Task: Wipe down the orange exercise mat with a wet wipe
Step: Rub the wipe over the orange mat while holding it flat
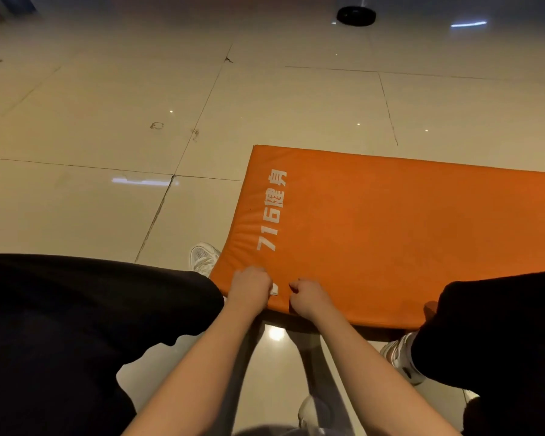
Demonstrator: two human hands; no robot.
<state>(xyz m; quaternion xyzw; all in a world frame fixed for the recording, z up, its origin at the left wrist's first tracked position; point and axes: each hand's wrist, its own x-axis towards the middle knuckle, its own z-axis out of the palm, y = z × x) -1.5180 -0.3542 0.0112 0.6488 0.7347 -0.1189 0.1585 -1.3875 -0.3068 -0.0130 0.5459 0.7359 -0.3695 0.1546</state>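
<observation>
An orange exercise mat (390, 240) with white lettering lies tilted, its near edge lifted off the floor. My left hand (252, 289) grips that near edge close to the corner, and a bit of white wet wipe (274, 290) shows under its fingers. My right hand (310, 298) grips the same edge just to the right, fingers curled over the mat. The rest of the wipe is hidden by my left hand.
Beige floor tiles (107, 121) spread all around. My knees in black trousers (92, 325) flank the mat, with white shoes (203, 256) below. A dark round object (356, 15) sits far back. A pale package (315, 413) lies between my arms.
</observation>
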